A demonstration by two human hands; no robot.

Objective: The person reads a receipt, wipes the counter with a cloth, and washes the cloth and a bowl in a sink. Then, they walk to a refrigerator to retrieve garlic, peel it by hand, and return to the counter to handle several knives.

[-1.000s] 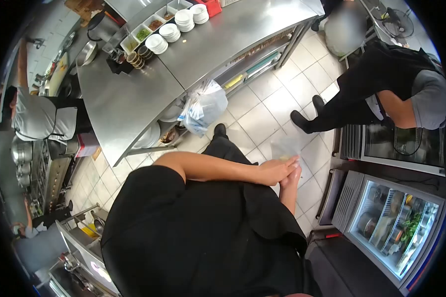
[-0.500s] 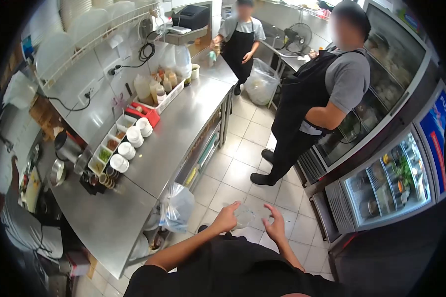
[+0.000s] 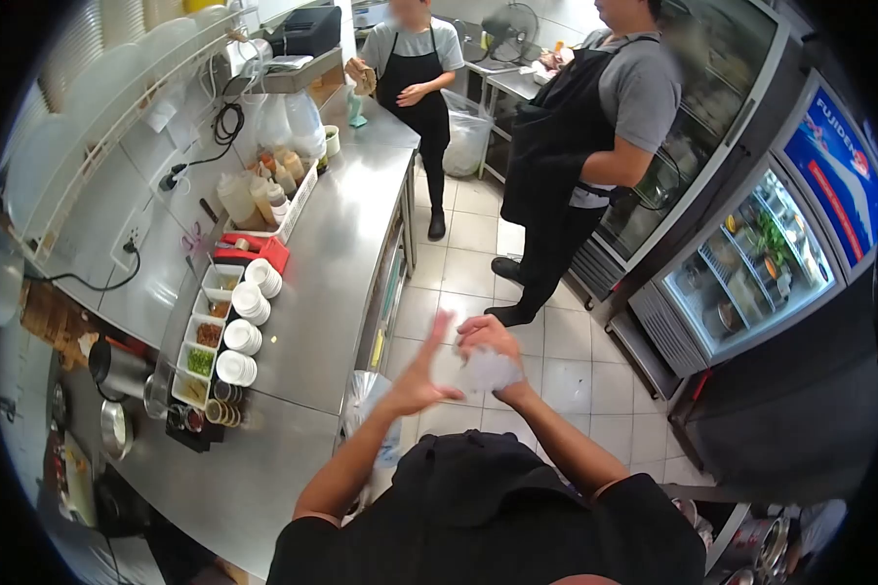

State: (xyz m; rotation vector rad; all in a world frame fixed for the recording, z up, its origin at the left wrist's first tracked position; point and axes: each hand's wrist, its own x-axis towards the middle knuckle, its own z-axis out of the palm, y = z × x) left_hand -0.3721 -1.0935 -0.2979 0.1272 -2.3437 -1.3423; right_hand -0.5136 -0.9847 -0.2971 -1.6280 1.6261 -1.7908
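Note:
A small clear, whitish item (image 3: 492, 372), perhaps thin plastic, shows at my right hand (image 3: 498, 341), whose fingers curl above it. My left hand (image 3: 421, 375) is beside it on the left, fingers spread and somewhat blurred, with nothing in it. Both hands are in the air over the tiled floor (image 3: 571, 385), in front of my black apron. The exact outline of the clear item is hard to make out.
On the left, a steel counter (image 3: 302, 341) holds stacked white cups (image 3: 243, 338), tubs of toppings (image 3: 201, 362) and sauce bottles (image 3: 263, 195). Two people in black aprons stand ahead, one (image 3: 419, 78) beyond the counter, one (image 3: 576, 127) near the fridges (image 3: 751, 263).
My hands have come closer together and higher. The clear item, between both hands before, is now at my right hand. The view has shifted, and the far person's body shows more fully.

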